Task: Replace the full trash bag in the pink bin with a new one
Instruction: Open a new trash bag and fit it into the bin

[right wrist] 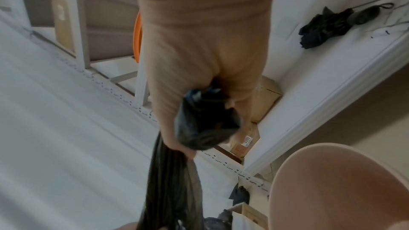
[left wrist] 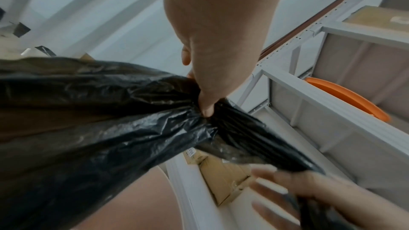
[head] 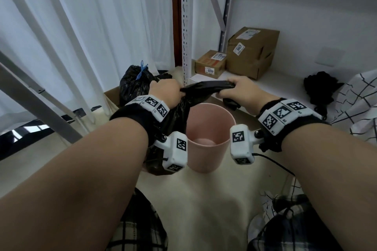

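Pink bin point(head: 206, 128) stands on the floor, unlined. Above its rim, left hand point(head: 166, 92) and right hand point(head: 240, 92) each grip a black trash bag point(head: 206, 87) stretched between them. Beyond, a tied black bag point(head: 135, 83) sits beside the shelf point(head: 275, 85).

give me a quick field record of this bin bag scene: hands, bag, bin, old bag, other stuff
left hand: grips one bunched end of the new black plastic trash bag
right hand: grips the other end of the same bag
new bag: stretched between the hands above the bin, not yet opened, the rest hanging below the left hand
round pink plastic bin: upright on the floor, no liner inside
tied black full trash bag: on the floor to the left behind the bin, blue tie at its top
two brown cardboard boxes: on the white low shelf
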`<act>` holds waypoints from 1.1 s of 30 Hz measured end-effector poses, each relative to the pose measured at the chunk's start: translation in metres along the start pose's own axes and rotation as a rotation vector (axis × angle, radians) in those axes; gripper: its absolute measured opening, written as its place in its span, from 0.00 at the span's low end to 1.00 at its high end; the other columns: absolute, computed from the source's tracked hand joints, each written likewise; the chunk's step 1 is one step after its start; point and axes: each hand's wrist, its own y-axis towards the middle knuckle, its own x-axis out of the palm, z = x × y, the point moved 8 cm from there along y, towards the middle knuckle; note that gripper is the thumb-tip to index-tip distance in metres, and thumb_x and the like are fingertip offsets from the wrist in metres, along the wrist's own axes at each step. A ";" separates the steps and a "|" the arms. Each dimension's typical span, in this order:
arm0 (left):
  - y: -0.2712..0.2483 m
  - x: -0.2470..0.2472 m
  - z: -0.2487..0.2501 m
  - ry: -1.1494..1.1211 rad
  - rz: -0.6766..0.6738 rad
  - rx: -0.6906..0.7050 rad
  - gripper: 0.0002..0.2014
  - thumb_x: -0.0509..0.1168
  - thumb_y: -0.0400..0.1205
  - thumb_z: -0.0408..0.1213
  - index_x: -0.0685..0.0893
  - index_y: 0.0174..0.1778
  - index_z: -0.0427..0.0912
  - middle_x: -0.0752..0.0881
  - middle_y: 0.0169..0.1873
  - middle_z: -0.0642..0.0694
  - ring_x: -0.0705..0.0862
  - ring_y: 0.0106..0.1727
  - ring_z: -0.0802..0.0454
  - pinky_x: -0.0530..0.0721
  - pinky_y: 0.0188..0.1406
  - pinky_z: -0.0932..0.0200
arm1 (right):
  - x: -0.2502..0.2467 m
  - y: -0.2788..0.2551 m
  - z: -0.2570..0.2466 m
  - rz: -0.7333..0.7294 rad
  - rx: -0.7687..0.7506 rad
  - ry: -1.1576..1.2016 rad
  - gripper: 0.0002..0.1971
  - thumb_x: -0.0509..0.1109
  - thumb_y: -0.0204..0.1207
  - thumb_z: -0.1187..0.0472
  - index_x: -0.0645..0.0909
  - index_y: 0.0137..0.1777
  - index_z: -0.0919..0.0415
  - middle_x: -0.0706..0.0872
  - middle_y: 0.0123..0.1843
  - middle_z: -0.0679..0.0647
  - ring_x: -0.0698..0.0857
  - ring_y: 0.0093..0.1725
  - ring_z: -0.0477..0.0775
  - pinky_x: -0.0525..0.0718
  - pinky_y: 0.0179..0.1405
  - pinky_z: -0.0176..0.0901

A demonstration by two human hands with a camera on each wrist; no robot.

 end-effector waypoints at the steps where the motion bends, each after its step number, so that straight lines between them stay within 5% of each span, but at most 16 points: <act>1: 0.001 -0.003 0.001 0.011 0.038 -0.014 0.16 0.56 0.85 0.45 0.84 0.59 0.42 0.84 0.58 0.39 0.80 0.63 0.38 0.71 0.62 0.46 | -0.001 0.000 -0.004 0.007 -0.016 0.150 0.10 0.73 0.69 0.74 0.76 0.37 0.61 0.79 0.28 0.58 0.78 0.20 0.48 0.76 0.22 0.39; 4: 0.001 -0.022 -0.006 -0.067 0.209 -0.063 0.17 0.56 0.85 0.42 0.84 0.58 0.34 0.84 0.55 0.33 0.82 0.59 0.34 0.78 0.55 0.46 | -0.002 0.001 -0.017 0.019 -0.068 0.474 0.13 0.71 0.72 0.76 0.72 0.44 0.61 0.82 0.34 0.59 0.82 0.24 0.48 0.80 0.21 0.37; 7: -0.001 -0.050 -0.012 -0.402 0.353 -0.049 0.15 0.57 0.85 0.36 0.85 0.51 0.29 0.84 0.48 0.29 0.84 0.49 0.36 0.77 0.47 0.52 | -0.017 -0.001 -0.036 0.160 -0.201 0.410 0.11 0.71 0.76 0.66 0.70 0.44 0.54 0.77 0.38 0.52 0.76 0.26 0.43 0.74 0.21 0.35; 10: -0.001 -0.062 -0.006 -0.890 0.363 -0.020 0.10 0.57 0.86 0.35 0.82 0.47 0.37 0.86 0.41 0.34 0.85 0.31 0.47 0.82 0.35 0.57 | -0.034 -0.005 -0.050 0.342 -0.284 0.387 0.10 0.69 0.78 0.52 0.69 0.43 0.51 0.75 0.35 0.47 0.73 0.23 0.36 0.71 0.19 0.33; 13: 0.002 -0.061 0.005 -1.128 0.327 -0.010 0.08 0.55 0.86 0.32 0.79 0.49 0.38 0.86 0.45 0.39 0.88 0.31 0.55 0.87 0.29 0.67 | -0.042 -0.006 -0.051 0.463 -0.291 0.449 0.13 0.63 0.75 0.41 0.70 0.39 0.48 0.73 0.35 0.46 0.72 0.30 0.42 0.72 0.28 0.36; 16: 0.002 -0.054 0.015 -1.104 0.251 0.030 0.09 0.55 0.87 0.32 0.79 0.52 0.34 0.87 0.47 0.38 0.89 0.39 0.49 0.90 0.39 0.61 | -0.050 -0.009 -0.042 0.568 -0.247 0.349 0.14 0.65 0.76 0.45 0.68 0.34 0.49 0.70 0.32 0.47 0.69 0.32 0.48 0.72 0.35 0.47; 20: 0.003 -0.027 0.015 -0.916 0.156 0.026 0.11 0.58 0.84 0.31 0.80 0.50 0.25 0.86 0.46 0.27 0.87 0.48 0.33 0.87 0.53 0.39 | -0.049 -0.004 -0.031 0.499 -0.233 0.186 0.21 0.68 0.75 0.62 0.61 0.26 0.53 0.64 0.25 0.47 0.64 0.27 0.47 0.65 0.33 0.43; 22: 0.003 -0.020 0.015 -0.823 0.168 0.026 0.09 0.59 0.83 0.31 0.80 0.45 0.28 0.82 0.37 0.36 0.83 0.42 0.38 0.85 0.52 0.42 | -0.044 -0.003 -0.031 0.451 -0.223 0.087 0.22 0.67 0.77 0.63 0.61 0.25 0.53 0.64 0.24 0.47 0.63 0.26 0.46 0.64 0.31 0.39; 24: 0.003 -0.019 0.016 -0.755 0.215 0.029 0.06 0.59 0.83 0.29 0.80 0.45 0.32 0.78 0.35 0.44 0.78 0.42 0.46 0.77 0.46 0.56 | -0.042 -0.002 -0.031 0.437 -0.222 0.015 0.22 0.66 0.79 0.62 0.62 0.26 0.53 0.65 0.25 0.48 0.64 0.26 0.44 0.63 0.27 0.38; 27: 0.004 -0.026 0.018 -0.678 0.313 0.026 0.09 0.56 0.82 0.27 0.81 0.51 0.29 0.79 0.40 0.43 0.75 0.44 0.49 0.63 0.37 0.63 | -0.041 -0.002 -0.035 0.463 -0.243 -0.054 0.23 0.64 0.81 0.61 0.60 0.26 0.53 0.64 0.24 0.48 0.62 0.25 0.44 0.60 0.26 0.41; 33: 0.032 -0.002 0.020 -0.643 0.279 0.005 0.08 0.56 0.82 0.27 0.79 0.51 0.30 0.84 0.48 0.32 0.80 0.50 0.39 0.60 0.34 0.63 | -0.033 0.024 -0.020 0.489 -0.224 -0.157 0.23 0.64 0.81 0.60 0.58 0.27 0.53 0.64 0.26 0.48 0.63 0.26 0.43 0.62 0.23 0.34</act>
